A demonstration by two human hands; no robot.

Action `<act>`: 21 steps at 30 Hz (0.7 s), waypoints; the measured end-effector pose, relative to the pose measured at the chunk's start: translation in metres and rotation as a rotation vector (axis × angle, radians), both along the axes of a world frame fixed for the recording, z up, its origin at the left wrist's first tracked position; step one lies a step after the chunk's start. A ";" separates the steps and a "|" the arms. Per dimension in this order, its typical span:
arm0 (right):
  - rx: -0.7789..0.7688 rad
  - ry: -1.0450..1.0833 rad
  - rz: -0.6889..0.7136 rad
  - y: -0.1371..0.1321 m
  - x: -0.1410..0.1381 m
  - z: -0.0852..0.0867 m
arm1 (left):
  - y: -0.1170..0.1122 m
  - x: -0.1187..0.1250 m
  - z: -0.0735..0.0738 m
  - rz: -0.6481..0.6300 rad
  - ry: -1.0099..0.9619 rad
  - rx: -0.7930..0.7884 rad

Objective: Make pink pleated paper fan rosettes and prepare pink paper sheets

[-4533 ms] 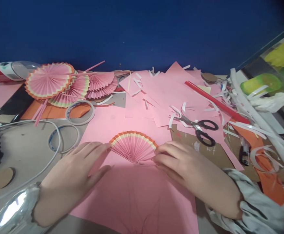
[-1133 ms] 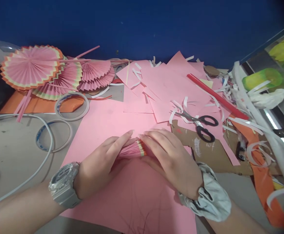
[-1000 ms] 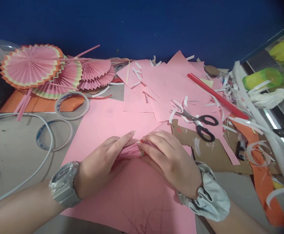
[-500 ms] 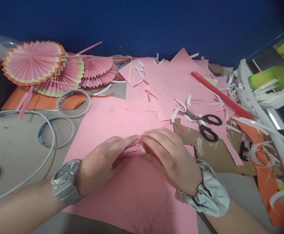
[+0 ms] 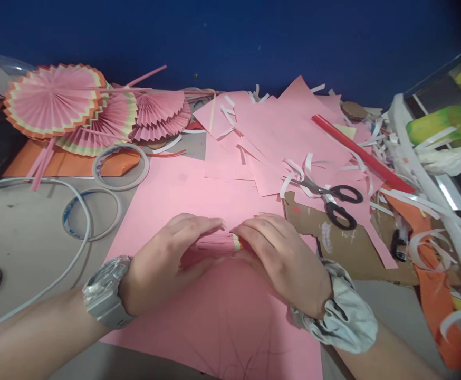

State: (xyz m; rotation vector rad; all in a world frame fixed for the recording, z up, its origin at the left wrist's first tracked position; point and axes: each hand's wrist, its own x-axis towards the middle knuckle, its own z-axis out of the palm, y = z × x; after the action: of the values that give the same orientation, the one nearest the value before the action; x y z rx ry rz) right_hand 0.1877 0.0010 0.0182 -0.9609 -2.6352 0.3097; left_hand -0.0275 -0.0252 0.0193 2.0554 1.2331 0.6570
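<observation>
Two-handed, narrowly grips the pleated paper [image 5: 217, 243] between the side edges of the pink sheet [image 5: 214, 316], with left hand [image 5: 163, 258] around the pink end, right hand [image 5: 282, 258] around the banded end. Looks creased and gathered; not yet spread like the fans [image 5: 54, 103] near the far edge of the bench [image 5: 28, 237].

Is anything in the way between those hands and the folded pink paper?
Nothing visible is. The left hand and right hand curl around opposite ends of the folded pink paper; the scissors lie apart, off to the right.
</observation>
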 end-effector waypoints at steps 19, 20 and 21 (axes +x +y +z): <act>0.159 -0.018 0.062 -0.009 -0.006 0.004 | -0.005 0.005 0.001 0.070 -0.188 -0.202; 0.155 -0.022 0.060 -0.009 -0.006 0.004 | -0.005 0.005 0.001 0.072 -0.184 -0.202; 0.151 -0.025 0.059 -0.009 -0.006 0.004 | -0.005 0.006 0.001 0.071 -0.183 -0.197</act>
State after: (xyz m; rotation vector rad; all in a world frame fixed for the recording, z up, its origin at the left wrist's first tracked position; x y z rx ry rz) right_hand 0.1814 -0.0085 0.0220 -0.8448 -2.6687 0.1101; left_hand -0.0215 -0.0306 0.0198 1.7566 1.2181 0.7098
